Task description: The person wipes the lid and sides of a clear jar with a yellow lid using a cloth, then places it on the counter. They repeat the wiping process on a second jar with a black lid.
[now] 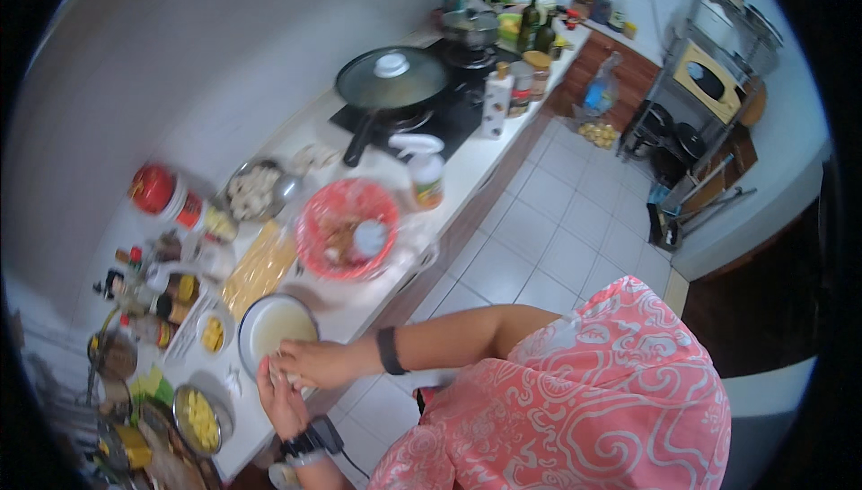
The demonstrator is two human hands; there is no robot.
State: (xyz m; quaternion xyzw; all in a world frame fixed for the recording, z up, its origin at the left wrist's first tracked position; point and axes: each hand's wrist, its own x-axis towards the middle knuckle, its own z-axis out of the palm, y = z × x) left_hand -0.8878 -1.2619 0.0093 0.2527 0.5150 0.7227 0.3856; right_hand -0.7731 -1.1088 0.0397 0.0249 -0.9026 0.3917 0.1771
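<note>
Over the near rim of a white enamel basin with a dark rim, my two hands are pressed together. Cloudy, pale liquid stands in the basin. My right hand, a dark band on its wrist, closes from above. From below, my left hand meets it with its fingers raised. A small pale lump shows between the palms, mostly hidden by the fingers; its kind is unclear. Nearby on the counter are a small dish of yellow pieces and a metal bowl of yellow chunks.
Beyond the basin sits a red plastic bowl lined with clear film. A bag of yellowish sheets and a metal bowl of white pieces lie near the wall. A lidded frying pan rests on the cooktop. Several bottles crowd the left.
</note>
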